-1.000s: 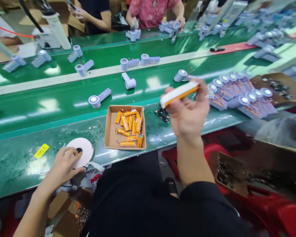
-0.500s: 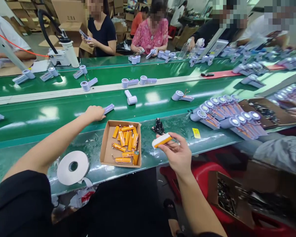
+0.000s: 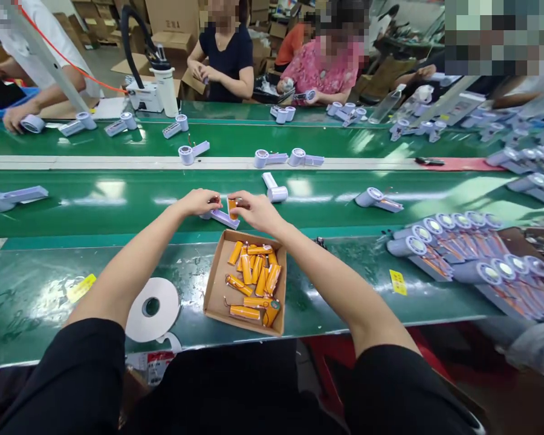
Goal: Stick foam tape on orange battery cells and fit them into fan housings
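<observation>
My right hand (image 3: 256, 211) pinches an orange cylindrical battery (image 3: 233, 208), held upright over the near belt. Close by on the left, my left hand (image 3: 198, 202) has its fingertips closed beside the battery; what they grip is too small to make out. Below both hands lies a pale lavender handheld-fan housing (image 3: 224, 218), its long open handle pointing right and its round head partly hidden by my left hand. Between my forearms, a shallow cardboard box (image 3: 213, 281) holds several orange batteries (image 3: 246, 269) with thin wires.
A roll of white tape (image 3: 136, 311) lies left of the box. Several fan housings (image 3: 417, 244) with wires stand in rows at the right. Another housing (image 3: 277, 193) lies just beyond my right hand. Co-workers (image 3: 229, 60) sit across the green belt (image 3: 95, 211).
My right hand has carried the battery from right of the box leftward and forward to the housing. My left hand has shifted from the housing's handle to beside the battery. The view has turned.
</observation>
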Motion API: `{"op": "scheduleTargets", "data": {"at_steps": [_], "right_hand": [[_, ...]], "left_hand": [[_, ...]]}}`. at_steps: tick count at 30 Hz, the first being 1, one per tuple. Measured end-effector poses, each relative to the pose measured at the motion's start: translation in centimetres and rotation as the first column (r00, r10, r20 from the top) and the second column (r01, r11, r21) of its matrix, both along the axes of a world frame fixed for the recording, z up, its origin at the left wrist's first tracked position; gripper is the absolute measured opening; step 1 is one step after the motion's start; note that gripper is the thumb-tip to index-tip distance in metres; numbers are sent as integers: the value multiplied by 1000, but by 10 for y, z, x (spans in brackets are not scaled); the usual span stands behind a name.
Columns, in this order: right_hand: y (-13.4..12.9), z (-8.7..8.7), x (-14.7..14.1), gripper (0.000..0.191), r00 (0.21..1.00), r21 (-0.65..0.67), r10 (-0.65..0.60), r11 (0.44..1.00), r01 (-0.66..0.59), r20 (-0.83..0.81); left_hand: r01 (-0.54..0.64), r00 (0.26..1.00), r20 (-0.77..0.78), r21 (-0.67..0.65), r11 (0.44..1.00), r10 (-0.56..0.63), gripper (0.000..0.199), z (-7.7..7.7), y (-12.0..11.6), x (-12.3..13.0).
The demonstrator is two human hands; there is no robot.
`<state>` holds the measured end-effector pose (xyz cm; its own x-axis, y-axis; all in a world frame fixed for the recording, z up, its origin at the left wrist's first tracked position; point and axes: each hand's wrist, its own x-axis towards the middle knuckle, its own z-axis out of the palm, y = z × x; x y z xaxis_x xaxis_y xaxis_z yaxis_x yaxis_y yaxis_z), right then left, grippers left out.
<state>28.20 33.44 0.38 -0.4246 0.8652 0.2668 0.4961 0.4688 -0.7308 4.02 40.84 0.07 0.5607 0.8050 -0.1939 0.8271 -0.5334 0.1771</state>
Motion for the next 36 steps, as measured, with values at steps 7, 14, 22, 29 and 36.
{"op": "scheduleTargets", "data": {"at_steps": [7,14,22,29,36], "right_hand": [[12,6,-14,43,788,23,21,999,-44,616],[16,9,-9,43,649,27,16,998,-56,760],[14,-5,-25,38,602,-36,71,997,-69,796],[27,0,-27,29,672,-21,55,998,-60,738],[-4,11,84,36,913,154,-272,960,234,305]], "left_hand": [[1,997,71,40,999,-4,27,-15,4,12],[1,993,114,51,999,-6,28,-23,5,17],[-31,992,125,38,999,26,25,-24,2,27],[-37,991,133,66,997,28,27,-20,-4,45],[-202,968,189,213,956,163,33,24,-49,1]]}}
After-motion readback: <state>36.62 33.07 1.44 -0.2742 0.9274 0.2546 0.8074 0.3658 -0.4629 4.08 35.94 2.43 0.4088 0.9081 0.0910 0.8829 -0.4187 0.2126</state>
